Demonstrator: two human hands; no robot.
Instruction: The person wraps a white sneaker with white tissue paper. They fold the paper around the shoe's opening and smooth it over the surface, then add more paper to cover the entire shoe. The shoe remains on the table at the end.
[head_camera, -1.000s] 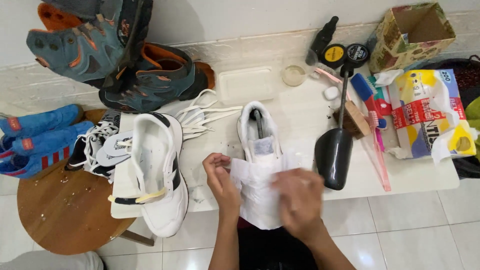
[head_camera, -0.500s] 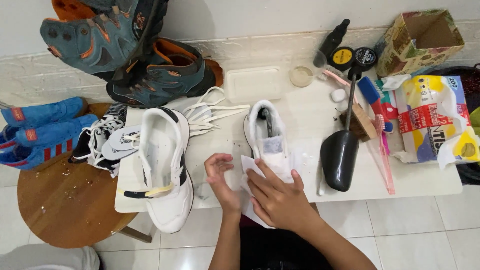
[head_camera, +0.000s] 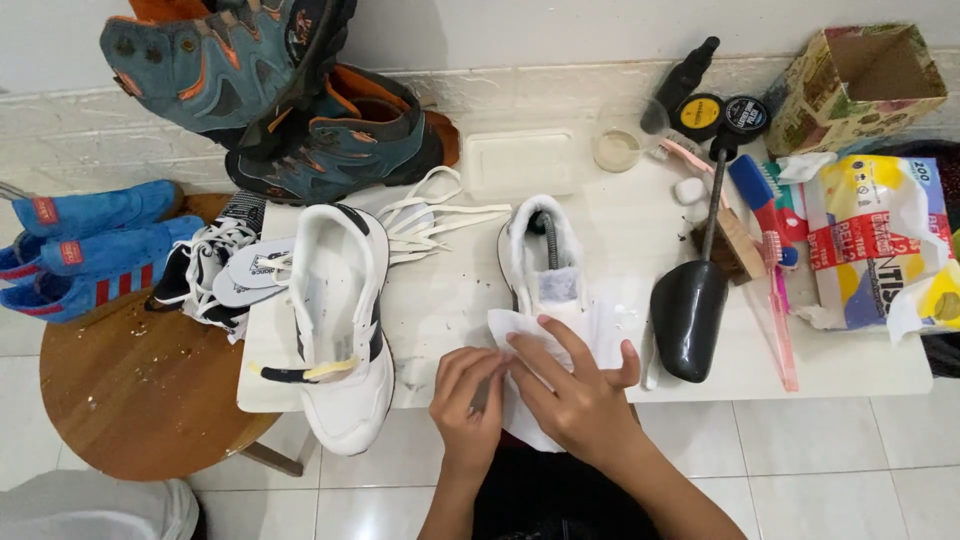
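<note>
A white sneaker (head_camera: 543, 250) with a shoe tree in it stands on the white table (head_camera: 600, 215), its toe toward me and covered by a white wipe (head_camera: 512, 325). My right hand (head_camera: 575, 395) lies flat on the wipe over the toe, fingers spread. Just to its left, my left hand (head_camera: 467, 400) pinches the wipe's near edge at the table's front. A second white sneaker (head_camera: 340, 320) with black trim lies to the left, hanging over the table edge.
A black shoe tree (head_camera: 690, 300) lies right of my hands, beside brushes (head_camera: 765, 215), polish tins (head_camera: 722, 113), a dark bottle (head_camera: 685, 75), a tissue pack (head_camera: 875, 240) and a patterned box (head_camera: 860, 80). Loose white laces (head_camera: 430, 220), blue-orange boots (head_camera: 300, 110), blue shoes (head_camera: 90, 245) and a round wooden stool (head_camera: 140, 390) sit left.
My right hand has slid from the near edge up onto the sneaker's toe, pressing the wipe over it. My left hand has stayed at the wipe's left edge.
</note>
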